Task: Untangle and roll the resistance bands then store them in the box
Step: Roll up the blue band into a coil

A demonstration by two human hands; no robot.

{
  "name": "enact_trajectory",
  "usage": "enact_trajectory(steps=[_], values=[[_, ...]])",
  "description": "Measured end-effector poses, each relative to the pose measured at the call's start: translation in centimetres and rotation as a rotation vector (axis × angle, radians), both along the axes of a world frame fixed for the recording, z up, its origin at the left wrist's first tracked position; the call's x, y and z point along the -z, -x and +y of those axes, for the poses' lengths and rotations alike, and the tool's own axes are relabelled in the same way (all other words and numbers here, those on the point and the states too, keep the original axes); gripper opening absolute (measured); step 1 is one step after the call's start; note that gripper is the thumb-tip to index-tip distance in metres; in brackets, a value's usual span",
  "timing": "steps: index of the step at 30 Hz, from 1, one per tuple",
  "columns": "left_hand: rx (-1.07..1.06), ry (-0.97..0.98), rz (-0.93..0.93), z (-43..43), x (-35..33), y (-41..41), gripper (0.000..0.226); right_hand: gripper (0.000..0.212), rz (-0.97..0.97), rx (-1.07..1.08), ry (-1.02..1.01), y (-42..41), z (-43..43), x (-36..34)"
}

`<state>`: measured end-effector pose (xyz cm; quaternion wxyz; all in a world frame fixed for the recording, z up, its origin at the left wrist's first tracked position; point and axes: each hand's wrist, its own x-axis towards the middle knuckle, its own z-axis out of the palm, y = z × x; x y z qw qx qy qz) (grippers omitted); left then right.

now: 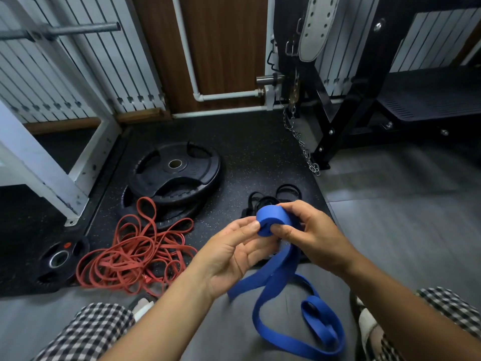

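A wide blue resistance band point(273, 280) is partly wound into a tight roll point(272, 217) held above the floor. My right hand point(309, 233) grips the roll, thumb pressed at its open end. My left hand point(234, 254) pinches the roll's near end with thumb and forefinger, its other fingers relaxed. The band's loose tail hangs down and loops on the grey floor between my knees. A tangled heap of thin red bands point(135, 251) lies on the black mat to the left. Black bands point(270, 198) lie bunched on the mat just beyond my hands. No box is in view.
Two stacked black weight plates point(174, 173) sit on the mat point(250, 152) behind the red bands, and a smaller plate point(59, 259) lies at the left. A white rack frame point(52, 173) stands left; a black rack with a hanging chain point(302, 147) stands right.
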<state>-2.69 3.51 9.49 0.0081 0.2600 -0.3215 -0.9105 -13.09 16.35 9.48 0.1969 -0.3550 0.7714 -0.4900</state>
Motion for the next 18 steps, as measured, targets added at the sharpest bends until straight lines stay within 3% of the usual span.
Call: enact_trajectory(steps=[4, 8, 13, 18], values=[[0.137, 0.499, -0.142, -0.8, -0.1, 0.2, 0.025, 0.033, 0.344, -0.037, -0.187, 0.0, 0.5, -0.5], [0.307, 0.85, -0.019, -1.1, -0.7, 0.3, 0.036, 0.034, 0.459, -0.106, -0.329, -0.2, 0.7, -1.3], [0.331, 0.925, 0.026, -0.3, -1.0, 0.6, 0.033, 0.032, 0.281, -0.202, -0.313, 0.6, 1.2, -1.8], [0.202, 0.703, 0.11, -0.1, -1.0, 0.6, 0.026, 0.039, -0.336, -0.084, 0.067, 1.1, 1.3, -2.1]])
